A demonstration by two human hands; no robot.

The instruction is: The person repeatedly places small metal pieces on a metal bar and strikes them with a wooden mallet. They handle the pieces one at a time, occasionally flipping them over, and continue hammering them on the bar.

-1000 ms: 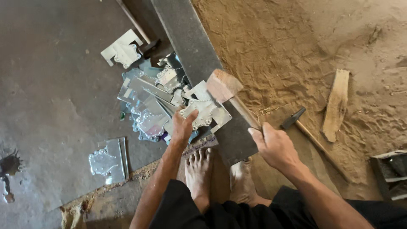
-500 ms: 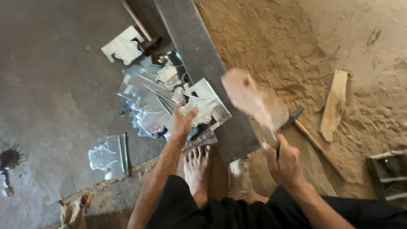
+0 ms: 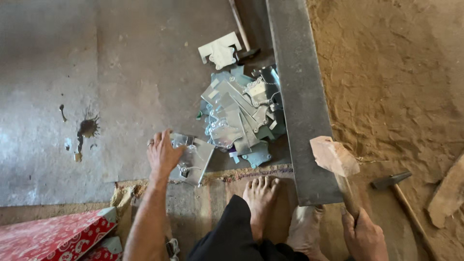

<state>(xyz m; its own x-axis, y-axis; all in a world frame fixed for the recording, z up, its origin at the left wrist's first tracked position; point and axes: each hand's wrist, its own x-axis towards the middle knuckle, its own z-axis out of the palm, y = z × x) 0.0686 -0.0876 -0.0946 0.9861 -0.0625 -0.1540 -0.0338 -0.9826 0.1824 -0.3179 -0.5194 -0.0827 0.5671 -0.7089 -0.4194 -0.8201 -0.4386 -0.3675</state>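
A grey concrete floor (image 3: 96, 72) fills the left of the scene and gives way, past a long dark metal beam (image 3: 297, 96) running from twelve o'clock down toward five, to loose sandy ground (image 3: 401, 72) on the right. The person squats at six o'clock with a bare foot (image 3: 260, 198) planted on a worn mat edge. The left hand (image 3: 163, 154), out at about nine o'clock from the foot, lies with fingers spread flat on a small stack of shiny cut metal plates (image 3: 193, 159), touching the top one. Just beyond, toward one o'clock from that hand, a jumbled heap of similar metal pieces (image 3: 241, 116) rests against the beam's left side, and a single pale cut-out plate (image 3: 221, 50) sits apart at twelve o'clock. The right hand (image 3: 363, 239), at five o'clock, is wrapped tight around the handle of a wooden mallet (image 3: 334, 157), whose blocky head hangs over the near end of the beam. A steel hammer (image 3: 392, 181) lies on the sand just right of the mallet, with a wood scrap (image 3: 447, 193) at the far right. A red patterned box (image 3: 53, 237) sits at seven o'clock.
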